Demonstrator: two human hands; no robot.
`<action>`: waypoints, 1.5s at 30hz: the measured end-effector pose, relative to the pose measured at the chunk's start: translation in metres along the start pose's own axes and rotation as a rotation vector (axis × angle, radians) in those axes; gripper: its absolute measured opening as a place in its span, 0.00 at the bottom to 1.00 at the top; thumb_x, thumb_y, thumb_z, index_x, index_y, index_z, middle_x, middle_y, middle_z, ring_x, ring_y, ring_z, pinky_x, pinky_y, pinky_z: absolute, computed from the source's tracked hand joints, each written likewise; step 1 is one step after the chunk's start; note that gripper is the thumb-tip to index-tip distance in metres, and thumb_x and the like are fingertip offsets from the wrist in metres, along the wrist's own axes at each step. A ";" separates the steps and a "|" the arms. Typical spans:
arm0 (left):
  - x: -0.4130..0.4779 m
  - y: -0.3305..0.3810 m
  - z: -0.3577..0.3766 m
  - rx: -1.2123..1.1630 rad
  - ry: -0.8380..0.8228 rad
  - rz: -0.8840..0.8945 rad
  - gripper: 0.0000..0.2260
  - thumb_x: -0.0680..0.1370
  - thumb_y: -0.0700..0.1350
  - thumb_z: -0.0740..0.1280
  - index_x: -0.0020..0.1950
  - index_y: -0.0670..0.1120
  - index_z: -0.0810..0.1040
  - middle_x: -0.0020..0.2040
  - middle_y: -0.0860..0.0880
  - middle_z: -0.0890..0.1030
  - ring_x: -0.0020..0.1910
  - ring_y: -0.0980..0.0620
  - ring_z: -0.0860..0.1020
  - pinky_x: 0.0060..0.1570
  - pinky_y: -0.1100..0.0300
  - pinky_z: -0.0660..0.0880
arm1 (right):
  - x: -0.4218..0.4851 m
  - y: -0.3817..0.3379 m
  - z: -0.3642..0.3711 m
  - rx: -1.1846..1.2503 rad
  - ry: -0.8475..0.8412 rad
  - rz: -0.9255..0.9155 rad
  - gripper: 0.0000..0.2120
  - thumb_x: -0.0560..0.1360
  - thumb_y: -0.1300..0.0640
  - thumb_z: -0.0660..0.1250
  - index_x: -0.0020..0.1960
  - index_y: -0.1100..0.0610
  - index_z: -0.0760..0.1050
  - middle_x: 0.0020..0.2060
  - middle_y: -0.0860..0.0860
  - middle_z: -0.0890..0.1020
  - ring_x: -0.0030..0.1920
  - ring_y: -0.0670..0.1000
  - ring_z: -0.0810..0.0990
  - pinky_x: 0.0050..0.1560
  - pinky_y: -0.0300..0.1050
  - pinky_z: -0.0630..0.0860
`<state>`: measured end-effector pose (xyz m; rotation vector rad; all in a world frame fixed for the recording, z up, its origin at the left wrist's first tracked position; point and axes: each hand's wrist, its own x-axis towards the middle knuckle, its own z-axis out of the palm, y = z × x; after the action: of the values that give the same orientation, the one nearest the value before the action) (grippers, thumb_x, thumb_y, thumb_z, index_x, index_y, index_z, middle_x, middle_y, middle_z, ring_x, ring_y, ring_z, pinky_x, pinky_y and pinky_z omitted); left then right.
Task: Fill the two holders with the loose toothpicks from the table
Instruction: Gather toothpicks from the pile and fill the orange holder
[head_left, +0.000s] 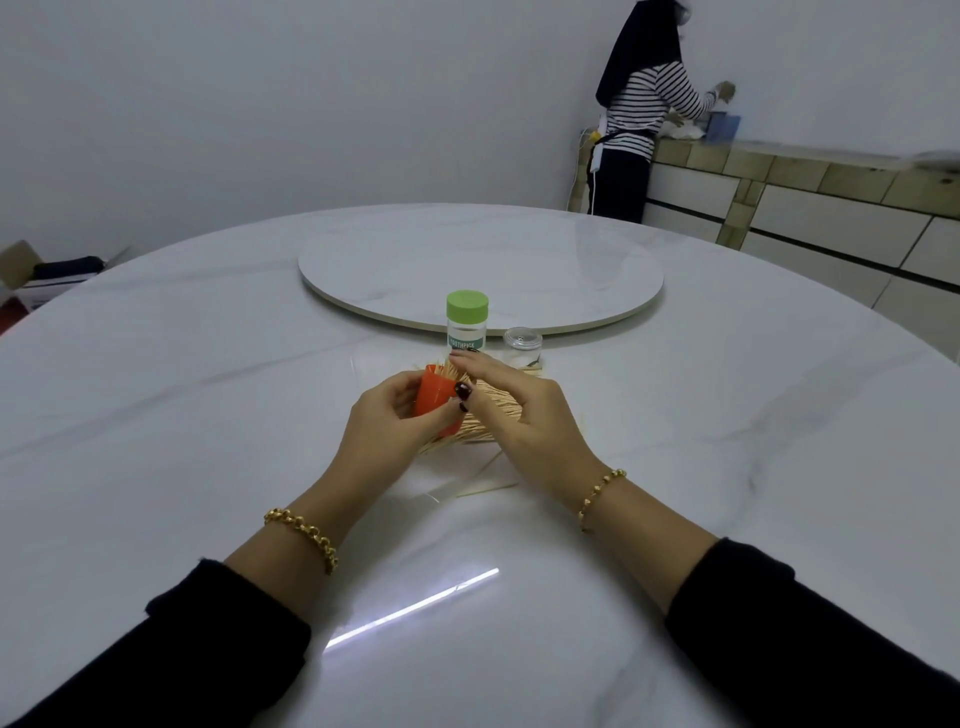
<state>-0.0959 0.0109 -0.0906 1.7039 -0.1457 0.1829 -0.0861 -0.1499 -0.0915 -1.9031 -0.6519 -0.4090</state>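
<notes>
My left hand (387, 421) grips an orange holder (435, 397), tilted, with toothpick tips sticking out of its mouth. My right hand (514, 410) reaches over the holder's mouth; its fingers touch the toothpick tips and its thumb presses the holder's side. A pile of loose toothpicks (488, 423) lies on a clear sheet under both hands, with a few strays (488, 488) nearer me. Behind stands a clear holder with a green lid (467, 319) labelled TOOTHPICK, lid on.
A small clear jar (522, 347) stands right of the green-lidded holder. A round turntable (480, 265) sits at the middle of the white marble table (208, 364). A person (639, 114) stands at a counter at the far right. A cardboard box (31, 275) is at the far left.
</notes>
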 end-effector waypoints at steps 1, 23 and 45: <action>0.000 -0.001 0.000 -0.001 -0.002 -0.002 0.16 0.72 0.43 0.73 0.59 0.45 0.79 0.50 0.50 0.83 0.50 0.55 0.82 0.48 0.64 0.79 | 0.000 0.000 -0.001 -0.026 -0.008 -0.009 0.19 0.75 0.51 0.66 0.64 0.56 0.76 0.63 0.48 0.78 0.66 0.40 0.72 0.68 0.39 0.67; -0.002 0.000 0.003 0.135 -0.102 0.168 0.22 0.66 0.41 0.78 0.57 0.52 0.78 0.53 0.55 0.82 0.53 0.58 0.80 0.51 0.66 0.76 | 0.009 -0.009 -0.012 0.140 0.250 0.040 0.16 0.80 0.56 0.56 0.55 0.57 0.81 0.54 0.47 0.83 0.61 0.43 0.77 0.64 0.45 0.72; -0.003 0.006 -0.003 0.300 -0.049 0.224 0.13 0.68 0.47 0.72 0.51 0.56 0.79 0.44 0.60 0.82 0.46 0.62 0.79 0.43 0.71 0.75 | 0.008 -0.028 0.019 -0.171 -0.102 -0.021 0.31 0.78 0.46 0.50 0.78 0.49 0.44 0.74 0.48 0.64 0.71 0.47 0.64 0.71 0.47 0.61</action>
<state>-0.1007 0.0132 -0.0845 1.9907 -0.3617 0.3433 -0.0966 -0.1218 -0.0745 -2.0920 -0.7238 -0.3935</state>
